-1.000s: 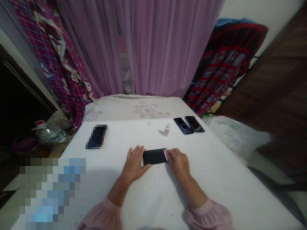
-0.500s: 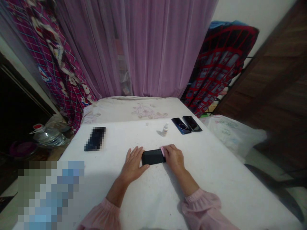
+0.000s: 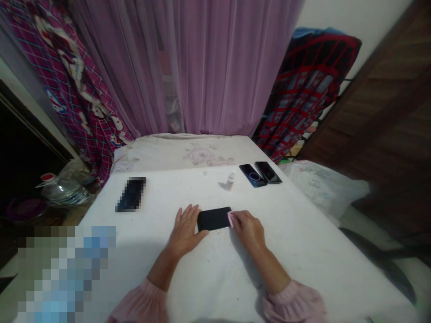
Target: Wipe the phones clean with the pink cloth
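Note:
A black smartphone (image 3: 214, 219) lies flat, screen up, on the white-covered table in front of me. My left hand (image 3: 185, 229) grips its left end, with the thumb along the near edge and the fingers at the far corner. At the right end, my right hand (image 3: 249, 229) pinches a small pink cloth (image 3: 230, 220) against the phone's edge. Its fingertips are closed on the cloth, most of which they hide. Beyond the phone stands a small white bottle (image 3: 230, 181).
Two more phones, a blue one (image 3: 252, 175) and a dark one (image 3: 268, 172), lie at the back right. A pixelated dark object (image 3: 131, 194) is on the left. A water jug (image 3: 65, 188) stands beyond the table's left edge, a plastic bag (image 3: 323, 186) beyond the right.
My right hand with the pink cloth has slid slightly down and toward me along the phone's right end, baring its far right corner. My left hand keeps its hold.

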`<state>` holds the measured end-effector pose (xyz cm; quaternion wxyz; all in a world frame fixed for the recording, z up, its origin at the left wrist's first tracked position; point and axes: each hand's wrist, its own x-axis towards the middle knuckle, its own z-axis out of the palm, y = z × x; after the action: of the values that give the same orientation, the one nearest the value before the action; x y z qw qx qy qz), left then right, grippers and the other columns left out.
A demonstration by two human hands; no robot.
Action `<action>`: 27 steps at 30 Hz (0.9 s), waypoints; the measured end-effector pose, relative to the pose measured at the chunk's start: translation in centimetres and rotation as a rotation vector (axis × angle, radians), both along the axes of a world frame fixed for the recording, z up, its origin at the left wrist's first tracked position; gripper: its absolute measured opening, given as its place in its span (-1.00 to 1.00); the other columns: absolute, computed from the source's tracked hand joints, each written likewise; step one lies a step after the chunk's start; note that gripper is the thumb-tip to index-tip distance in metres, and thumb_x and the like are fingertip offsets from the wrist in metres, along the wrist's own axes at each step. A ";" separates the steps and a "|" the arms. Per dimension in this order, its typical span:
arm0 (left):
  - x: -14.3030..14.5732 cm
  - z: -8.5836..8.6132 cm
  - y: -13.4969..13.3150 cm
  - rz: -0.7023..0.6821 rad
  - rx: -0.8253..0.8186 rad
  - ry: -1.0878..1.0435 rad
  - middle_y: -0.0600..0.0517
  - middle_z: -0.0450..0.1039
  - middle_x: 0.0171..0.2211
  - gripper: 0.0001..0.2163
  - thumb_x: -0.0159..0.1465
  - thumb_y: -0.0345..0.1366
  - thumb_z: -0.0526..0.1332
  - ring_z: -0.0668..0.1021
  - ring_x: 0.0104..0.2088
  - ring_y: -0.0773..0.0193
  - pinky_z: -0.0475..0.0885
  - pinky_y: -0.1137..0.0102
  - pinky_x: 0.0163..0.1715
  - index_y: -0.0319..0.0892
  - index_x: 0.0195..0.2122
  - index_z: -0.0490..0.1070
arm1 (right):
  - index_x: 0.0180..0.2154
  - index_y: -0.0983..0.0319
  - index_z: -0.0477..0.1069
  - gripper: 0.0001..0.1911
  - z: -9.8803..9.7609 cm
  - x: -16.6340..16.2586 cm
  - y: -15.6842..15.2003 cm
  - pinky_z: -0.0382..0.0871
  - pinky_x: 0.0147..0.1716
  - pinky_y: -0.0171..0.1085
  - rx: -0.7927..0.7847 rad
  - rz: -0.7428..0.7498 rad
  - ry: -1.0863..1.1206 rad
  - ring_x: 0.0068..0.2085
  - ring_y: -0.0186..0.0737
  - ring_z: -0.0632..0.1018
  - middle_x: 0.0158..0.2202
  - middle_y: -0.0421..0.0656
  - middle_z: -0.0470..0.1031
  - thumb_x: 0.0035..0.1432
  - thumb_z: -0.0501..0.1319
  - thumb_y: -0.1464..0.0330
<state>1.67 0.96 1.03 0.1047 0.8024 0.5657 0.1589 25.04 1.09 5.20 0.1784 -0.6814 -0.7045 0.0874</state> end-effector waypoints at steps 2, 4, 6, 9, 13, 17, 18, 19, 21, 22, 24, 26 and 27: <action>0.0 0.1 0.1 0.000 -0.011 0.009 -0.14 0.15 0.33 -0.42 0.28 -0.04 0.17 0.12 0.36 -0.02 -0.10 -0.06 0.33 -0.16 0.26 0.15 | -0.12 0.10 0.58 -0.75 0.1 -0.5 0.9 0.27 -0.22 -0.32 -0.001 -0.003 -0.023 -0.18 -0.22 0.57 -0.13 -0.15 0.58 0.31 0.13 0.37; 0.0 0.1 0.1 0.005 -0.016 0.013 -0.15 0.15 0.33 -0.42 0.28 -0.05 0.18 0.12 0.36 -0.02 -0.10 -0.05 0.33 -0.18 0.26 0.15 | -0.12 0.11 0.57 -0.75 0.2 -1.0 2.0 0.26 -0.22 -0.32 0.006 -0.005 -0.043 -0.17 -0.22 0.56 -0.12 -0.14 0.58 0.32 0.11 0.36; 0.0 0.1 0.1 0.005 -0.004 0.011 -0.15 0.16 0.33 -0.42 0.28 -0.04 0.18 0.13 0.36 -0.02 -0.10 -0.05 0.33 -0.19 0.25 0.16 | -0.12 0.12 0.57 -0.74 0.0 -1.4 2.9 0.25 -0.23 -0.32 0.025 -0.008 -0.056 -0.17 -0.22 0.55 -0.12 -0.13 0.57 0.34 0.10 0.34; 0.1 -0.1 0.0 0.012 0.029 0.002 -0.15 0.19 0.32 -0.44 0.28 -0.03 0.18 0.16 0.35 -0.02 -0.09 -0.05 0.33 -0.17 0.24 0.19 | -0.13 0.15 0.57 -0.73 -0.7 -1.5 3.5 0.26 -0.23 -0.33 0.080 0.008 -0.055 -0.18 -0.22 0.55 -0.13 -0.11 0.57 0.35 0.09 0.32; 0.3 -0.2 -0.2 0.052 0.048 -0.003 -0.16 0.20 0.31 -0.44 0.26 -0.03 0.20 0.17 0.34 -0.04 -0.07 -0.05 0.33 -0.16 0.22 0.21 | -0.14 0.16 0.57 -0.74 -1.6 -0.7 2.8 0.29 -0.22 -0.33 0.139 0.046 -0.026 -0.21 -0.23 0.55 -0.17 -0.12 0.57 0.33 0.09 0.34; 0.4 0.0 -0.3 0.055 0.041 0.000 -0.15 0.19 0.31 -0.44 0.25 -0.04 0.21 0.17 0.34 -0.04 -0.06 -0.06 0.32 -0.16 0.22 0.21 | -0.14 0.14 0.57 -0.75 -2.4 0.4 0.8 0.31 -0.22 -0.32 0.173 0.068 0.014 -0.24 -0.23 0.57 -0.18 -0.14 0.59 0.31 0.11 0.36; 0.4 0.1 -0.3 0.053 0.032 0.004 -0.15 0.19 0.32 -0.44 0.26 -0.04 0.20 0.16 0.34 -0.04 -0.07 -0.07 0.32 -0.16 0.22 0.20 | -0.13 0.14 0.57 -0.75 -2.5 0.7 0.3 0.32 -0.23 -0.32 0.178 0.073 0.026 -0.24 -0.23 0.57 -0.18 -0.14 0.60 0.31 0.11 0.35; 0.4 0.3 -0.3 0.051 0.020 0.009 -0.15 0.17 0.32 -0.44 0.26 -0.05 0.20 0.15 0.35 -0.04 -0.08 -0.07 0.32 -0.17 0.23 0.19 | -0.14 0.14 0.57 -0.74 -2.6 0.9 -0.1 0.32 -0.24 -0.32 0.179 0.076 0.035 -0.25 -0.23 0.57 -0.18 -0.15 0.60 0.31 0.11 0.35; 0.4 0.4 -0.2 0.043 -0.013 0.023 -0.17 0.15 0.33 -0.42 0.27 -0.06 0.19 0.13 0.36 -0.04 -0.10 -0.06 0.33 -0.21 0.24 0.18 | -0.14 0.13 0.57 -0.74 -2.5 1.0 -0.4 0.33 -0.24 -0.32 0.168 0.080 0.043 -0.25 -0.24 0.58 -0.17 -0.15 0.60 0.31 0.11 0.33; 0.3 0.5 -0.2 0.038 -0.028 0.028 -0.17 0.14 0.34 -0.42 0.27 -0.06 0.19 0.11 0.36 -0.04 -0.11 -0.06 0.33 -0.22 0.25 0.17 | -0.14 0.13 0.57 -0.74 -2.3 0.9 -0.4 0.33 -0.23 -0.33 0.158 0.078 0.042 -0.24 -0.24 0.58 -0.16 -0.15 0.60 0.31 0.11 0.33; 0.2 0.5 -0.1 0.025 -0.039 0.028 -0.16 0.12 0.34 -0.42 0.27 -0.06 0.18 0.09 0.37 -0.04 -0.12 -0.07 0.33 -0.21 0.26 0.16 | -0.14 0.13 0.57 -0.75 -1.8 0.5 0.3 0.33 -0.22 -0.33 0.133 0.062 0.026 -0.22 -0.23 0.58 -0.16 -0.14 0.60 0.31 0.11 0.34; 0.1 0.5 0.0 0.013 -0.031 0.017 -0.14 0.12 0.35 -0.43 0.28 -0.04 0.17 0.09 0.37 -0.03 -0.11 -0.08 0.33 -0.17 0.26 0.16 | -0.14 0.14 0.57 -0.75 -1.3 -0.2 1.5 0.32 -0.21 -0.33 0.105 0.036 0.003 -0.19 -0.23 0.58 -0.15 -0.14 0.60 0.31 0.11 0.36; 0.1 0.5 0.0 0.009 -0.027 0.013 -0.13 0.12 0.35 -0.43 0.28 -0.04 0.16 0.10 0.37 -0.03 -0.11 -0.08 0.32 -0.15 0.26 0.16 | -0.14 0.15 0.57 -0.75 -1.0 -0.5 2.2 0.32 -0.20 -0.33 0.092 0.022 -0.007 -0.18 -0.22 0.58 -0.15 -0.14 0.61 0.31 0.11 0.35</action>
<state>1.76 0.95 1.48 0.1113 0.7994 0.5720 0.1464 24.51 3.29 4.16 0.2061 -0.6649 -0.7159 0.0544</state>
